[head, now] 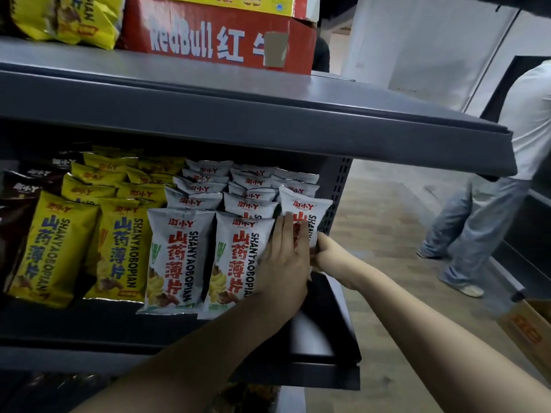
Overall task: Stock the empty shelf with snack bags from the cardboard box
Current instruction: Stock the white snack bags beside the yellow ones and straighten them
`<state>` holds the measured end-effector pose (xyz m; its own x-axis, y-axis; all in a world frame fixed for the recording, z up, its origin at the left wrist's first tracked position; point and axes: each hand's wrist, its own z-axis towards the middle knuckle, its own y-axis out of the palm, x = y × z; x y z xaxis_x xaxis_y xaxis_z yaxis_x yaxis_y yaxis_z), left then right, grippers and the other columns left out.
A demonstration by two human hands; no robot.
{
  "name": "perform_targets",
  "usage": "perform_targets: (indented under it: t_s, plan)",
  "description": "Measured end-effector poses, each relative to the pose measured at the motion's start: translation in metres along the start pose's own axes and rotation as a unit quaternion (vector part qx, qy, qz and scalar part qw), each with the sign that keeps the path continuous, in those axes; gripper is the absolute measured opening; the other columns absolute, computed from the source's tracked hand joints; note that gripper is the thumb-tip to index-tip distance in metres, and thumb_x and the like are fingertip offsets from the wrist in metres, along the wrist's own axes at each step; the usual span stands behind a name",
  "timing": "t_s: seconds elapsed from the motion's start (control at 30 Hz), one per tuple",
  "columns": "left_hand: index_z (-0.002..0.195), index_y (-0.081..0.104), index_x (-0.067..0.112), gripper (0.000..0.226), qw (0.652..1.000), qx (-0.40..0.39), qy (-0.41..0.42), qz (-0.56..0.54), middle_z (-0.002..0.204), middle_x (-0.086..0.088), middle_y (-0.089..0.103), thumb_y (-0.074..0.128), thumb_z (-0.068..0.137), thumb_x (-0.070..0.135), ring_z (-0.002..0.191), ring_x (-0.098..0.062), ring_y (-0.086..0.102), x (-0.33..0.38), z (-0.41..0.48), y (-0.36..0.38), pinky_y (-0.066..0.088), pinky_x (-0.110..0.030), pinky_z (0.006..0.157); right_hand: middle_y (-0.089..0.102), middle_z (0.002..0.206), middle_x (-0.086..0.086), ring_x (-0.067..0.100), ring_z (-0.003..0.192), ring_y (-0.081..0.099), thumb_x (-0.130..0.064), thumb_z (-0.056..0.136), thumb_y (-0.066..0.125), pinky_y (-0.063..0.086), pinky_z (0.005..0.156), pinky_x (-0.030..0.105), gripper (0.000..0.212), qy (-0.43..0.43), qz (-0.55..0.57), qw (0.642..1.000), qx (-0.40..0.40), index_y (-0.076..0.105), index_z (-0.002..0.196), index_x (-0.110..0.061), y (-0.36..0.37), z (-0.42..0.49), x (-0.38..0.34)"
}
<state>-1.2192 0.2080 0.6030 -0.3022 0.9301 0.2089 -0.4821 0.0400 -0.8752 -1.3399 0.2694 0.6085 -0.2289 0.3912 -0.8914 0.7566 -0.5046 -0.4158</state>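
Note:
A white snack bag [304, 208] with red lettering stands upright at the right end of the dark shelf [322, 332]. My left hand [284, 263] lies flat against its front, fingers straight and pointing up. My right hand [326, 251] grips the bag's lower right edge from the side. Rows of white bags [179, 257] fill the shelf to the left, then yellow bags [119, 248] and dark brown bags [18, 204] at the far left. A corner of the cardboard box [530, 332] shows at the lower right on the floor.
The shelf above [268, 114] overhangs my hands and carries a red RedBull carton [214, 37] and yellow bags [68, 19]. A person in jeans and a white shirt [483, 222] stands in the aisle to the right. The perforated shelf upright [337, 198] is just right of the held bag.

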Motion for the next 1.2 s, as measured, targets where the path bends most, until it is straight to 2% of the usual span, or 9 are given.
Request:
perform_targets:
  t_s: [0.2,0.37,0.43,0.5,0.63,0.87,0.93,1.07,1.2]
  plan:
    - [0.135,0.041,0.003,0.072,0.993,0.036,0.028,0.107,0.136,-0.022,0.051,0.043,0.071,0.037,0.127,-0.036,0.048,-0.001,0.003,0.019,0.045,-0.046,0.101,0.055,0.117,0.022,0.035,0.11,0.057,0.004,0.089,0.041,0.055,0.088,0.049,0.028,0.048,-0.067,0.997,0.008,0.047,0.115,-0.002,-0.013,0.011,-0.001]
    - [0.136,0.037,0.011,0.056,0.988,0.056,0.035,0.137,0.135,-0.019,0.054,0.038,0.083,0.03,0.122,-0.037,0.054,-0.009,0.011,0.041,0.049,-0.044,0.095,0.053,0.084,0.008,0.026,0.078,0.052,-0.005,0.087,0.045,0.047,0.069,0.036,0.004,0.043,-0.195,0.979,0.043,0.045,0.091,-0.006,-0.007,0.019,-0.012]
    - [0.137,0.032,0.012,0.055,0.989,0.05,0.03,0.136,0.137,-0.017,0.052,0.028,0.084,0.026,0.124,-0.036,0.052,-0.013,0.014,0.045,0.048,-0.042,0.096,0.05,0.092,0.009,0.027,0.084,0.05,-0.009,0.087,0.05,0.045,0.07,0.036,0.013,0.009,-0.273,0.956,0.107,0.042,0.096,-0.005,-0.009,0.019,-0.01]
    - [0.139,0.03,0.011,0.058,0.988,0.047,0.028,0.143,0.139,-0.018,0.05,0.031,0.083,0.027,0.126,-0.036,0.05,-0.017,0.015,0.049,0.046,-0.04,0.098,0.048,0.112,0.014,0.03,0.104,0.049,-0.004,0.084,0.051,0.048,0.082,0.041,0.035,-0.075,-0.274,0.935,0.213,0.042,0.118,-0.003,-0.013,0.01,-0.011]
    - [0.139,0.034,0.009,0.061,0.98,0.119,0.038,0.155,0.141,-0.019,0.047,0.05,0.085,0.032,0.129,-0.034,0.048,-0.016,0.017,0.048,0.04,-0.04,0.105,0.053,0.118,0.001,0.0,0.099,0.05,-0.003,0.096,0.046,0.035,0.077,0.01,0.041,-0.25,-0.173,0.918,0.254,0.044,0.137,-0.007,-0.018,-0.008,-0.031]
    - [0.137,0.027,0.013,0.109,0.981,0.091,0.018,0.173,0.142,-0.012,0.048,0.081,0.052,0.054,0.131,-0.027,0.047,-0.009,0.027,0.048,0.045,-0.04,0.1,0.063,0.122,0.014,0.027,0.11,0.06,-0.009,0.099,0.047,0.035,0.078,0.014,0.029,-0.172,-0.191,0.936,0.242,0.059,0.124,-0.002,-0.019,0.03,-0.044]
    - [0.134,0.031,0.017,0.101,0.982,0.091,0.027,0.161,0.139,-0.011,0.051,0.082,0.053,0.05,0.128,-0.025,0.051,-0.014,0.031,0.052,0.048,-0.036,0.095,0.061,0.125,0.017,0.03,0.117,0.056,-0.009,0.099,0.047,0.034,0.082,0.014,0.028,-0.165,-0.234,0.928,0.239,0.059,0.122,0.001,-0.015,0.04,-0.044]
    - [0.135,0.037,0.023,0.1,0.983,0.068,0.034,0.169,0.141,-0.01,0.05,0.076,0.051,0.062,0.129,-0.025,0.05,-0.022,0.034,0.06,0.046,-0.037,0.098,0.053,0.126,0.018,0.035,0.116,0.052,-0.019,0.099,0.046,0.045,0.092,0.04,0.031,-0.157,-0.314,0.895,0.273,0.055,0.124,-0.005,-0.016,0.051,-0.04]
    - [0.137,0.045,0.028,0.072,0.973,0.109,0.041,0.2,0.141,-0.011,0.049,0.069,0.07,0.04,0.131,-0.026,0.047,-0.022,0.038,0.07,0.026,-0.043,0.107,0.067,0.111,0.015,0.031,0.103,0.061,-0.018,0.099,0.05,0.04,0.074,0.027,0.024,-0.135,-0.234,0.92,0.286,0.063,0.113,-0.004,-0.021,0.053,-0.043]
